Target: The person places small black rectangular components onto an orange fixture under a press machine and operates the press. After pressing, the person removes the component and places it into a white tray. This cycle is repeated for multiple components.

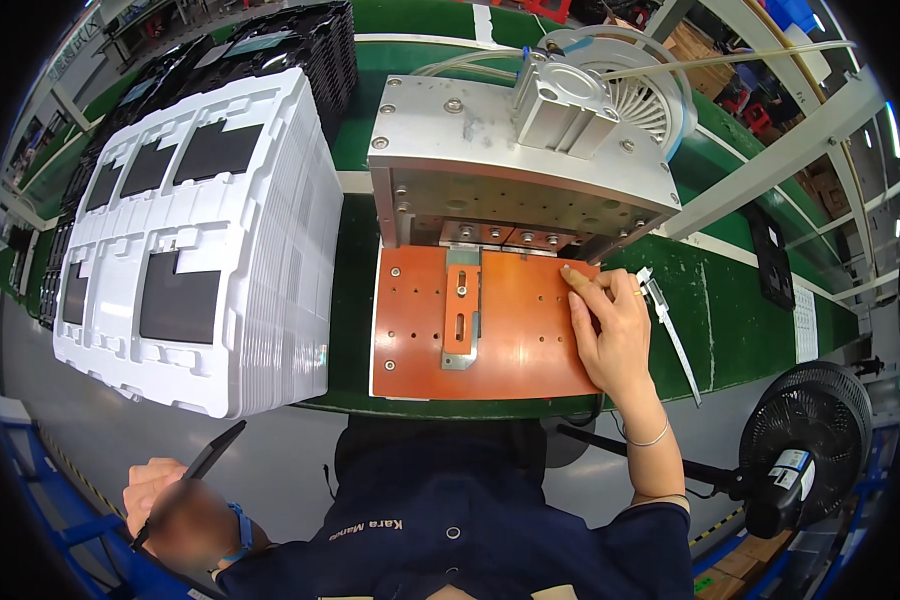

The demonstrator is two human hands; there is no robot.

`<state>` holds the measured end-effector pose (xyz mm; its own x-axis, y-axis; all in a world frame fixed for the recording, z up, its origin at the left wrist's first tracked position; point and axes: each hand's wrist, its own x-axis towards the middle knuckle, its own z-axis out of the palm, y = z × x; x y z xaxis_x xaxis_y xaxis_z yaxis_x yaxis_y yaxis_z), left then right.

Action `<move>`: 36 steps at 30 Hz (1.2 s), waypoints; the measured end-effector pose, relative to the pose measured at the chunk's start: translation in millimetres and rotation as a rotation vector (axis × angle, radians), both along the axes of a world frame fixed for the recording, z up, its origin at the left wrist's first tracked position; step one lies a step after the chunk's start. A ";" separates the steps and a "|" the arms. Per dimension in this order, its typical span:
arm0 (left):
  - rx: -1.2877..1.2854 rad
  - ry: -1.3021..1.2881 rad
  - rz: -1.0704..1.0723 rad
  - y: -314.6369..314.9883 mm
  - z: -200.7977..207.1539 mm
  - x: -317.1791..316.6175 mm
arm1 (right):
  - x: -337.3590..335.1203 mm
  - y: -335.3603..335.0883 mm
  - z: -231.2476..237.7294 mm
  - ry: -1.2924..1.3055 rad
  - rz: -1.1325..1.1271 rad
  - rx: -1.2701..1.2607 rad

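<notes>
My left hand, low at the left, is closed on a thin black panel, which shows nearly edge-on and tilted. Part of that hand is blurred. My right hand rests on the right side of an orange base plate, index fingertip on its surface near the back edge. Thumb and index finger are apart, with nothing visible between them. Left of that hand, a slotted orange block sits on a metal strip. Behind the plate stands a metal press with a cylinder on top.
A tall stack of white trays stands left of the press, dark panels in the top one's recesses. Black trays are piled behind it. Calipers lie right of my right hand. A black fan stands at the lower right.
</notes>
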<state>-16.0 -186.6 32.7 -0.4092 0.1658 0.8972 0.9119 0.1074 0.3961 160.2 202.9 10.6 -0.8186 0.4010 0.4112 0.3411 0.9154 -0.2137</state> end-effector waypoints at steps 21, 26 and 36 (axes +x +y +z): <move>-0.022 -0.722 0.066 -35.4 69.2 -142.5 | -125.4 -105.4 93.8 0.282 0.778 -0.177; -0.451 -0.192 0.508 -13.9 56.5 -145.0 | -191.8 -145.4 100.0 0.135 0.772 0.007; -0.646 0.144 0.405 -40.4 81.3 -160.3 | -224.4 -173.4 137.2 -0.460 0.625 -0.109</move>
